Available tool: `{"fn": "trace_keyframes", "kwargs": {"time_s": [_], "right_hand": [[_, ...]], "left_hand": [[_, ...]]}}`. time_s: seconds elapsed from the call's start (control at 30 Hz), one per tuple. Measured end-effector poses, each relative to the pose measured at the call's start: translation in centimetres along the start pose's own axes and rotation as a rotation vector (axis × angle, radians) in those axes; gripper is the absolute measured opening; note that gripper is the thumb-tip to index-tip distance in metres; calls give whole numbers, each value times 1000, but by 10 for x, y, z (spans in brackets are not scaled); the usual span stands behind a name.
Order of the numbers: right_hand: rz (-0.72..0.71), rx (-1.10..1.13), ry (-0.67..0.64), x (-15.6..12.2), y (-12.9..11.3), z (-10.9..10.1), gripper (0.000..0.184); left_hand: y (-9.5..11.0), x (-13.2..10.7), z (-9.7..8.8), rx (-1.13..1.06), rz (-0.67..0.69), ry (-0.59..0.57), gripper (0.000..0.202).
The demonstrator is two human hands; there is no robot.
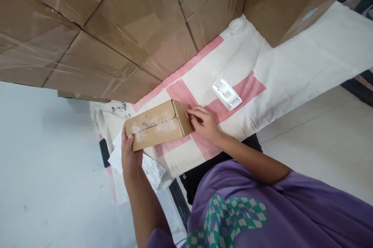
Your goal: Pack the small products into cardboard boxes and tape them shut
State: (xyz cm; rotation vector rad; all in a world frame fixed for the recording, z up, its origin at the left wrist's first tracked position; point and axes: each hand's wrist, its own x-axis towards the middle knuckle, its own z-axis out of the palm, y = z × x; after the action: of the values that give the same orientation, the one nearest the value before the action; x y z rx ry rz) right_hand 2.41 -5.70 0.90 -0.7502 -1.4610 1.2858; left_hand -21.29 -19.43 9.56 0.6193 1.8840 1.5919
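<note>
A small cardboard box (154, 125) with worn tape and dark scribbled marks on its top rests tilted over the cloth. My left hand (129, 151) grips its left end, thumb on top and fingers along the side. At the right end, my right hand (204, 123) has thumb and fingers pinched together against the box's end face. A tiny shiny bit (187, 113) shows at those fingertips, too small to name. To the right of this hand lies a white plastic device (227, 94) on the cloth.
Tall stacked cardboard boxes (140, 18) wrapped in clear film stand behind the pink and white cloth (180, 92). A larger carton (276, 7) is at the back right. A round white piece (236, 26) lies near the stack. Printed paper (154, 170) and a black phone-like object (104, 153) are at left.
</note>
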Motion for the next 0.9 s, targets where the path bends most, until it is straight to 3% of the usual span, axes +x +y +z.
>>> {"fn": "trace_keyframes", "kwargs": {"time_s": [0.37, 0.4, 0.5, 0.63, 0.77, 0.9], "right_hand": [[-90, -33, -13, -1, -6, -8, 17], [-120, -57, -57, 0, -6, -9, 23], [-181, -48, -275, 3, -2, -13, 79], [-96, -59, -592, 6, -3, -15, 125], [-106, -304, -718, -1, -22, -17, 139], [-150, -477, -626, -19, -44, -18, 141]], "left_hand": [[-3, 3, -5, -19, 4, -28, 63], [-4, 3, -6, -21, 0, -29, 63], [-7, 7, -12, -40, -10, -35, 65], [-11, 13, -24, -52, -45, -23, 67], [-12, 17, -29, -58, -113, -4, 69], [-8, 21, -25, -43, -123, 2, 68]]}}
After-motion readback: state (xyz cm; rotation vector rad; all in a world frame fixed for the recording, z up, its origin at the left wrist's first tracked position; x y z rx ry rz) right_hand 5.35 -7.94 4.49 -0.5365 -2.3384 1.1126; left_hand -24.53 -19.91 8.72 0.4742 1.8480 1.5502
